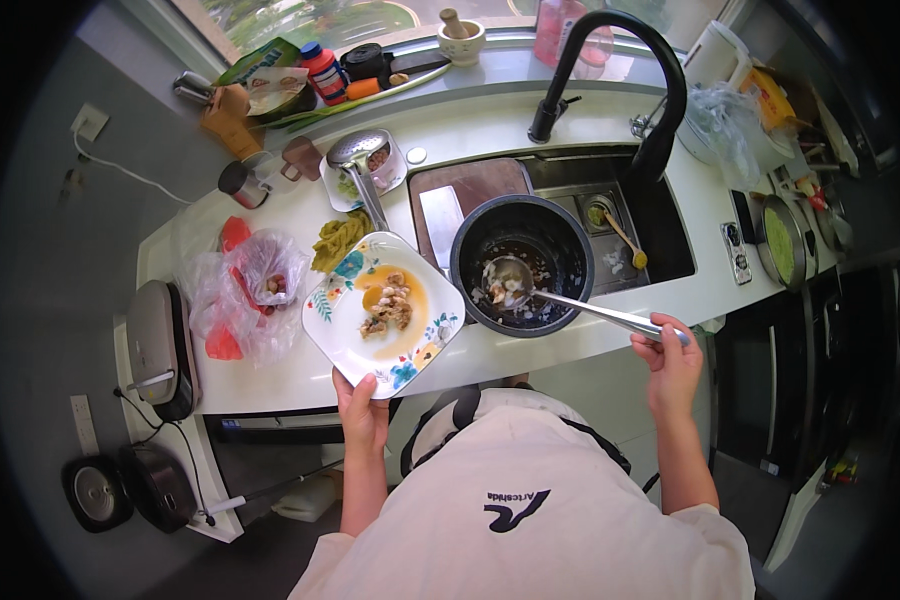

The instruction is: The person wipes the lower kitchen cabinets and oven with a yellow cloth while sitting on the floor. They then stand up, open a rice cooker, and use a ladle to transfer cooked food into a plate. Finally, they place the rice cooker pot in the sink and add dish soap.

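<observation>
My left hand (361, 412) grips the near corner of a white square plate (337, 330) with a floral rim, thumb on top. Brown sauce and chunks of cooked food (391, 306) lie on the plate. In my right hand (671, 367) is the handle of a metal ladle (604, 310). Its bowl rests inside a dark round pot (457, 281), which holds some liquid and food pieces. The pot stands to the right of the plate, over the near edge of the sink. A broad metal blade (441, 217) lies left of the pot, on a brown cutting board (484, 180).
Behind the plate are a slotted skimmer (358, 150) and a yellow-green cloth (341, 240). Plastic bags (259, 330) lie at left. A black faucet (544, 120) arches over the sink (682, 255), where a wooden brush (625, 238) lies. At far right stands a pan (784, 244).
</observation>
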The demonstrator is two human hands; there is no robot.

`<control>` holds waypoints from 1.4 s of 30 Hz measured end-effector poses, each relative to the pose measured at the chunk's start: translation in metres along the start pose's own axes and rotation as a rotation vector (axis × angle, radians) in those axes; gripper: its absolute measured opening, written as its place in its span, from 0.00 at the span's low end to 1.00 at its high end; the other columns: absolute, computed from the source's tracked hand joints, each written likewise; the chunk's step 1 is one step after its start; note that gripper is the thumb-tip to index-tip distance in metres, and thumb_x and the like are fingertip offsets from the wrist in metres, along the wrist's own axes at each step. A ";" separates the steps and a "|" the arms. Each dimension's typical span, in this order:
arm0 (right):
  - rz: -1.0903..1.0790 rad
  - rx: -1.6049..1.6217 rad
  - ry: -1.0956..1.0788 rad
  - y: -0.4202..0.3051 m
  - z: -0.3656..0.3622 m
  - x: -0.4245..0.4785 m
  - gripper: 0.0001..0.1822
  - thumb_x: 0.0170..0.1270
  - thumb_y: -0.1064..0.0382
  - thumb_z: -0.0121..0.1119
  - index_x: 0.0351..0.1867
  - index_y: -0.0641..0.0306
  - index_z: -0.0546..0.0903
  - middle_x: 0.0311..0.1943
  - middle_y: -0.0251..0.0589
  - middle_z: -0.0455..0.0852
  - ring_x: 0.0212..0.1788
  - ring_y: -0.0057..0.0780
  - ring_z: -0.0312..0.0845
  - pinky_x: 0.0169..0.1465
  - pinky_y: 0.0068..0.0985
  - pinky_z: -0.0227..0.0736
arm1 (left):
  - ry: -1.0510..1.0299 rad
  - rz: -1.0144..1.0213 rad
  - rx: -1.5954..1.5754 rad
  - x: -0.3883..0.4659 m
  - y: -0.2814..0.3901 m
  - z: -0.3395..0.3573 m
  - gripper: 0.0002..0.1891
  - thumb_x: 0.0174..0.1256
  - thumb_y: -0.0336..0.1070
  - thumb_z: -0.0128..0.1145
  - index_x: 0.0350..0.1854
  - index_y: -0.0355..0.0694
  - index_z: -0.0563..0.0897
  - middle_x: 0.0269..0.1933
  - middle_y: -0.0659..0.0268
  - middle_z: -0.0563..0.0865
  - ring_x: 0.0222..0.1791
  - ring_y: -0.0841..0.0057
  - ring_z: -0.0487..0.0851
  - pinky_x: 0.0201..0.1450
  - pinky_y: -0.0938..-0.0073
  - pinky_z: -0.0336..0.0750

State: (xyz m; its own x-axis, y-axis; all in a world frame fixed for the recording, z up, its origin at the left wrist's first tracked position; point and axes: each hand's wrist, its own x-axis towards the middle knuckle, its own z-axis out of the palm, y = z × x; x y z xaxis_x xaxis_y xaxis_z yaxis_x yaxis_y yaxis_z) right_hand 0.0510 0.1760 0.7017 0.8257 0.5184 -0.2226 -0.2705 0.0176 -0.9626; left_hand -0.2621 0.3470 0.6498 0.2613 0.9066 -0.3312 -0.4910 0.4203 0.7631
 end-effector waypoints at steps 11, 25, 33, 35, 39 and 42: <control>-0.678 -0.341 -0.552 -0.041 0.031 -0.038 0.09 0.62 0.73 0.45 0.42 0.70 0.75 0.34 0.49 0.77 0.34 0.36 0.79 0.37 0.27 0.77 | -0.106 -0.098 -0.018 -0.001 -0.027 0.020 0.34 0.54 0.26 0.54 0.62 0.38 0.52 0.58 0.59 0.65 0.58 0.71 0.66 0.61 0.66 0.60; -0.293 -0.022 -0.060 -0.016 0.032 -0.011 0.11 0.66 0.69 0.42 0.45 0.72 0.72 0.38 0.48 0.77 0.39 0.28 0.79 0.45 0.22 0.77 | -0.087 -0.084 -0.026 -0.007 -0.014 0.019 0.34 0.53 0.26 0.55 0.62 0.41 0.54 0.56 0.62 0.68 0.55 0.72 0.71 0.57 0.67 0.67; -0.643 -0.641 -0.202 0.048 0.028 0.013 0.09 0.62 0.75 0.48 0.42 0.69 0.76 0.36 0.43 0.76 0.37 0.26 0.77 0.41 0.20 0.75 | 0.015 0.017 0.010 -0.005 0.004 -0.007 0.33 0.53 0.27 0.55 0.62 0.42 0.55 0.56 0.62 0.69 0.55 0.71 0.71 0.57 0.68 0.70; -0.773 -0.806 -0.227 0.051 0.031 0.016 0.09 0.61 0.75 0.48 0.42 0.68 0.76 0.35 0.42 0.77 0.36 0.26 0.77 0.38 0.19 0.75 | 0.052 0.030 0.011 -0.006 0.007 -0.010 0.33 0.53 0.27 0.55 0.62 0.42 0.55 0.56 0.61 0.69 0.55 0.70 0.71 0.57 0.68 0.70; -0.717 -0.784 -0.205 0.054 0.034 0.022 0.09 0.61 0.75 0.48 0.41 0.67 0.76 0.33 0.41 0.77 0.34 0.25 0.77 0.36 0.19 0.74 | 0.060 0.066 0.008 -0.007 0.008 -0.014 0.33 0.53 0.27 0.54 0.62 0.42 0.55 0.57 0.61 0.68 0.56 0.69 0.71 0.57 0.67 0.70; -0.528 -0.636 -0.166 0.056 0.035 0.023 0.09 0.62 0.74 0.47 0.41 0.67 0.76 0.33 0.41 0.76 0.34 0.25 0.77 0.37 0.19 0.74 | 0.065 0.067 -0.003 -0.008 0.008 -0.015 0.33 0.53 0.27 0.53 0.62 0.41 0.55 0.57 0.60 0.68 0.56 0.69 0.71 0.56 0.66 0.70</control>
State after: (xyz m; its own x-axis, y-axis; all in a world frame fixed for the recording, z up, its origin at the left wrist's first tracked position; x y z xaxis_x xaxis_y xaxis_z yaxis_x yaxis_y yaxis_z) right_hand 0.0380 0.2188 0.6476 0.6684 0.6974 0.2586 0.5018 -0.1661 -0.8489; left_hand -0.2801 0.3439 0.6499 0.1733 0.9331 -0.3151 -0.5081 0.3587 0.7830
